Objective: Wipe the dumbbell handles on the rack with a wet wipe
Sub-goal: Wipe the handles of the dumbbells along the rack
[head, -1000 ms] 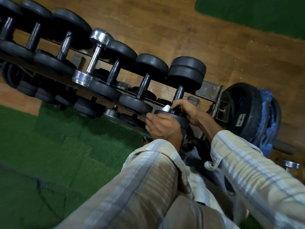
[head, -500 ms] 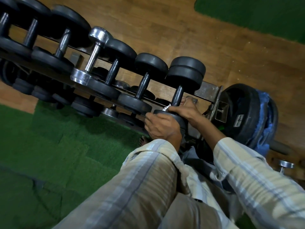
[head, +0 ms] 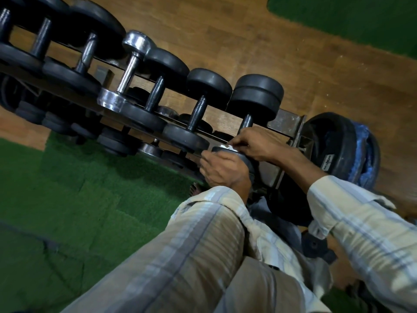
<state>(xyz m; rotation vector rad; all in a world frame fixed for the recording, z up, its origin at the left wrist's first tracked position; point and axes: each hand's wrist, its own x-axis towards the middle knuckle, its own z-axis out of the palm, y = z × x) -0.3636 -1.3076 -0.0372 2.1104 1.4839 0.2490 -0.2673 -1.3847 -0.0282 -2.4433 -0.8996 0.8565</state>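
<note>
- Last dumbbell at the rack's right end, handle running straight away toward the far rail.
- Right hand closest, clamped round the handle's near end, white wet wipe peeking out beneath.
- Left hand curled over the near head, steadying.

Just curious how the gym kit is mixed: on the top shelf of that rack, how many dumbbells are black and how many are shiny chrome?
Black dumbbells: 6 (the leftmost is cut off by the picture's edge)
Chrome dumbbell: 1
Total: 7
</note>
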